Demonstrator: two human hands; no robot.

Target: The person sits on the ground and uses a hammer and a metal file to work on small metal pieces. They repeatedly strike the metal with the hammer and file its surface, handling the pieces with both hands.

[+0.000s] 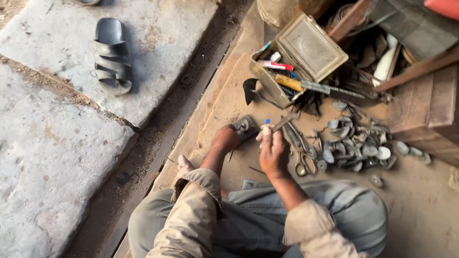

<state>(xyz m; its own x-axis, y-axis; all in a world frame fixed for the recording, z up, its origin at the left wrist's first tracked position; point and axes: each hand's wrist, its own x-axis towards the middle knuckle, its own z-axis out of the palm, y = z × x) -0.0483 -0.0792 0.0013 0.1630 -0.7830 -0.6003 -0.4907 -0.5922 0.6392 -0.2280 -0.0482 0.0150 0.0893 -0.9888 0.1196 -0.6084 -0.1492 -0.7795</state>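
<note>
A dark sandal [113, 56] lies on the grey stone slab [57, 143] at the far left, well apart from the work. On the sawdust-strewn wooden floor [420, 200], near its left edge, the left hand [225, 139] presses down on a small dark block [245, 127], its fingers hidden, so how they are closed cannot be told. Just beside it, the right hand [272, 152] is closed narrowly around a thin metal tool [282, 123] that points up and to the right. Scissors [302, 154] lie touching the floor right of that hand. Further right spreads a heap of grey oval pieces [363, 148]. Behind them, an open tin box [301, 57] holds assorted tools.
</note>
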